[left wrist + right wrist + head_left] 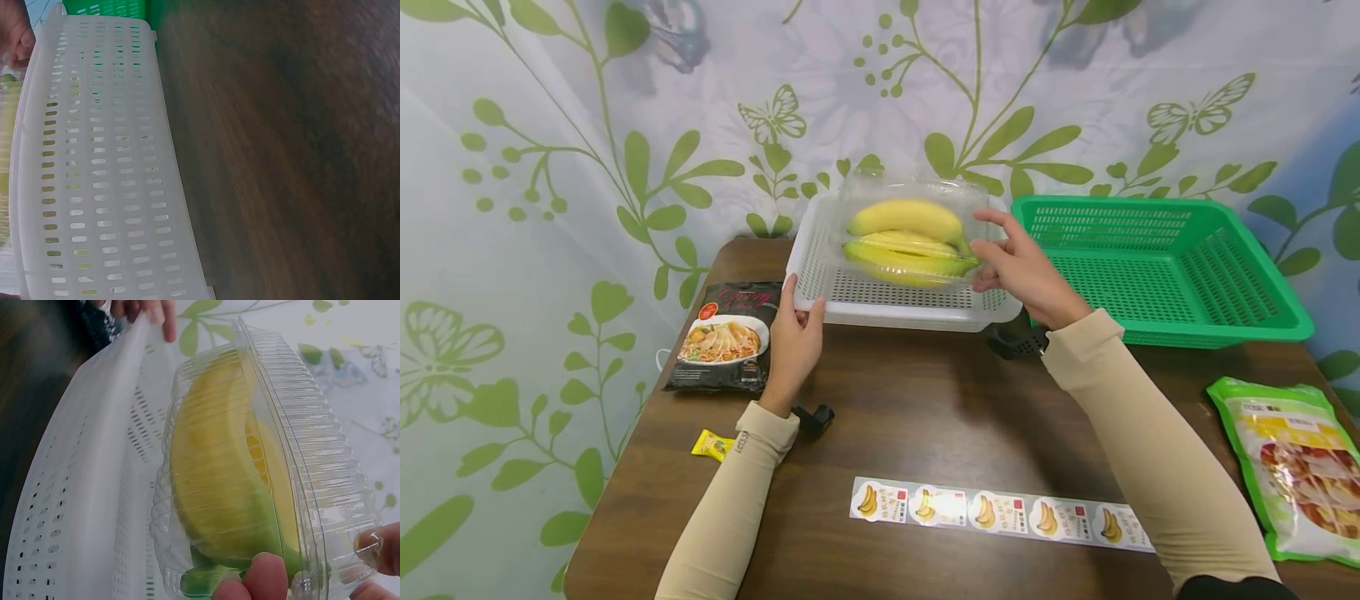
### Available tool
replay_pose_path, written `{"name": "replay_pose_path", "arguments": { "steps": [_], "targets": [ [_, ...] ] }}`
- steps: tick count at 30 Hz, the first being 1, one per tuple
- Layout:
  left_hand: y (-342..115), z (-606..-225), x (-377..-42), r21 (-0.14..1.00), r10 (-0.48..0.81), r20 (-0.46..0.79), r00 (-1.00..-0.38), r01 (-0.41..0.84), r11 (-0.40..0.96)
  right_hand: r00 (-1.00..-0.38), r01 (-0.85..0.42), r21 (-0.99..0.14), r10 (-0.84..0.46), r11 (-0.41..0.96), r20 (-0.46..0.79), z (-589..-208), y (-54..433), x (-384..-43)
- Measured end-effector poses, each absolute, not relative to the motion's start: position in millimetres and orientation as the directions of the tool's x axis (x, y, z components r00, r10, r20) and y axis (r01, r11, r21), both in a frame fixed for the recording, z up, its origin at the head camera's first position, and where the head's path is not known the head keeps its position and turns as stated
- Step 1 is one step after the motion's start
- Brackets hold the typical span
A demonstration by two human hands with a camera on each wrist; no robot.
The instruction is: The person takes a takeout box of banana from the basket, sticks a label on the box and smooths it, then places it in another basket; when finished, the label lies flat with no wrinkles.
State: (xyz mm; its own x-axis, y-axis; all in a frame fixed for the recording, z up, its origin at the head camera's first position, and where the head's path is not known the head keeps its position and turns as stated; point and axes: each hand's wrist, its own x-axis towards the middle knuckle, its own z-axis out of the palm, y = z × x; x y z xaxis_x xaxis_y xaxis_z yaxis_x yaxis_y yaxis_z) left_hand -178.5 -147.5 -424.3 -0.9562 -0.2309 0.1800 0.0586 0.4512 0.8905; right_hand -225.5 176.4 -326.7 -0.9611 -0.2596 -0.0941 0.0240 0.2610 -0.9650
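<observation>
A clear plastic clamshell box with yellow-green bananas inside is held over the white perforated basket. My right hand grips the box by its right end, thumb and fingers on either side in the right wrist view. On the basket's front left corner is my left hand, pinching the rim between thumb and fingers. The left wrist view shows the basket's slotted side wall with the box partly hidden behind it.
A green basket stands right of the white one. A black noodle packet and a small yellow packet lie left. A strip of banana stickers lies in front, and a green-edged food bag at the right.
</observation>
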Motion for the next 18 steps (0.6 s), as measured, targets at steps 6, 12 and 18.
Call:
{"name": "replay_pose_path", "arguments": {
  "steps": [6,12,18],
  "targets": [
    [-148,-425,-178,0.893,-0.233,0.176,-0.956,0.056,0.447,-0.961,0.019,-0.974,-0.265,0.228,-0.081,-317,183,-209],
    [-148,-425,-178,0.892,-0.229,0.183,-0.956,0.064,0.447,-0.962,0.005,-0.977,-0.265,0.214,-0.063,-315,190,-191],
    [-147,-426,-176,0.889,-0.222,0.193,-0.956,0.074,0.453,-0.967,-0.012,-0.980,-0.252,0.200,-0.040,-315,199,-171]
  ]
}}
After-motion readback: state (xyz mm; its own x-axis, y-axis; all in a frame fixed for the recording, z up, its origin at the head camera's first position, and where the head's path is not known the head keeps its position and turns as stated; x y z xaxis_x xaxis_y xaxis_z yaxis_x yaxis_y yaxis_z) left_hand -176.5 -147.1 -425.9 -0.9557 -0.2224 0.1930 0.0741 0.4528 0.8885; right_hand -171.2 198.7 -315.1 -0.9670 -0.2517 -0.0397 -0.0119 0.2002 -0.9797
